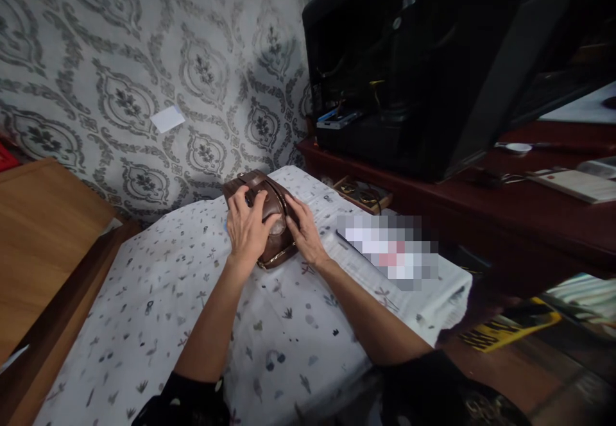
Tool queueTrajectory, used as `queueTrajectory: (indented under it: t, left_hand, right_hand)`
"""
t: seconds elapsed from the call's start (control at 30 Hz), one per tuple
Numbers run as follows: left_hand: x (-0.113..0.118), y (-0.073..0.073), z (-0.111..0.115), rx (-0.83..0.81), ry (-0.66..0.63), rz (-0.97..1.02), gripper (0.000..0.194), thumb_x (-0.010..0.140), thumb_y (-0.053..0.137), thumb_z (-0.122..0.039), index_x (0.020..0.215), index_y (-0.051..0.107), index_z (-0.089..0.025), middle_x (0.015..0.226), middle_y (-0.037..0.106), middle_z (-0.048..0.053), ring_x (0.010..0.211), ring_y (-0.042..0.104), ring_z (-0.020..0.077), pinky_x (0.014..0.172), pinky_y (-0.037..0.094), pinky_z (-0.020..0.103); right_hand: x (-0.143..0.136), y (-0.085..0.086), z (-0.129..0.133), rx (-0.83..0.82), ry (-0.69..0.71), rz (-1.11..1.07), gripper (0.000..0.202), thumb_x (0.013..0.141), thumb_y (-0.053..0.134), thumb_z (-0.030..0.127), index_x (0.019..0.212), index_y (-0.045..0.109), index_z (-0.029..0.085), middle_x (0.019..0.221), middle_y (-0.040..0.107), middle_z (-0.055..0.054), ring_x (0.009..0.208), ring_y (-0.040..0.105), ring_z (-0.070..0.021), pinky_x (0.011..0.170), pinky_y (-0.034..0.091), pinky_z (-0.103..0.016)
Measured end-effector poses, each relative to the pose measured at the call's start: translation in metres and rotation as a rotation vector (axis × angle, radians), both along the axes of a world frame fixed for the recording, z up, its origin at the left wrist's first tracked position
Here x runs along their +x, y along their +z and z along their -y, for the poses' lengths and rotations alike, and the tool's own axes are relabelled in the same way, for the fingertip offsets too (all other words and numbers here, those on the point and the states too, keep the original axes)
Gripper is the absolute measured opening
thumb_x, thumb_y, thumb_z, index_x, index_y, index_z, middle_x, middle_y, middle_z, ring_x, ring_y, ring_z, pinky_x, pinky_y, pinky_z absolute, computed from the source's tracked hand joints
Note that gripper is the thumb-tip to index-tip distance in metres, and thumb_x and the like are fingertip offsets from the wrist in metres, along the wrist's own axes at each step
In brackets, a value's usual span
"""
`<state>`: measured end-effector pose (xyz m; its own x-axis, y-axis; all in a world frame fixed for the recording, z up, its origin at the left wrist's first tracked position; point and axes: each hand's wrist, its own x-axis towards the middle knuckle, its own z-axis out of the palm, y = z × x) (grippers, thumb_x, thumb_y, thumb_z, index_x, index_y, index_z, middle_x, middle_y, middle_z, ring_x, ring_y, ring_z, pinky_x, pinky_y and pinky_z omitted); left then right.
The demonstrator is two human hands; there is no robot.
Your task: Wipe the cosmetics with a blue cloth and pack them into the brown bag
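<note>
A brown leather bag [278, 244] with gold-toned zips lies on the white patterned cloth [283, 317]. My left hand [246, 224] grips its top from the left, with the fingers bent and the thumb on the front near a round patch. Against the bag's right side, beside the long curved zip, my right hand [307, 232] holds on with its fingers close together. Both hands hide parts of the bag, and I cannot see into it. To the right of my right hand lies a flat, dark-edged item [378, 249], its surface pixelated.
A large black television-like case [385, 79] stands on a dark red table [447, 198] at the right. Below its edge sits a small open box [363, 195]. A wooden panel [52, 240] borders the left side. Patterned wallpaper [202, 73] covers the wall behind.
</note>
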<state>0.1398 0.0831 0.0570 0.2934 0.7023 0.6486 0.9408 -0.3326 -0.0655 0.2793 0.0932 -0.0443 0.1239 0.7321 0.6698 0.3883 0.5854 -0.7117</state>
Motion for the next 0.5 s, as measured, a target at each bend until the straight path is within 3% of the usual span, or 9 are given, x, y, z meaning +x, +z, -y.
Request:
queueTrajectory:
  t: [0.27,0.5]
  left_hand:
    - [0.002,-0.001,0.003,0.016,0.010,0.000,0.051,0.086,0.069,-0.045,0.133,0.058,-0.027,0.140,0.043,0.015,0.124,0.047,0.0351,0.094,0.053,0.047]
    - [0.003,-0.001,0.004,0.036,0.015,0.017,0.048,0.086,0.070,-0.043,0.131,0.061,-0.028,0.139,0.044,0.015,0.122,0.049,0.0347,0.092,0.054,0.046]
  right_hand:
    - [0.002,0.001,0.003,-0.008,-0.006,0.063,0.062,0.101,0.036,0.054,0.154,0.036,0.023,0.154,0.041,-0.014,0.146,0.034,-0.0253,0.122,0.027,-0.051]
    - [-0.013,-0.006,0.004,0.012,-0.183,0.185,0.062,0.103,0.032,0.047,0.160,0.022,0.024,0.162,0.030,-0.013,0.150,0.027,-0.0269,0.120,0.029,-0.053]
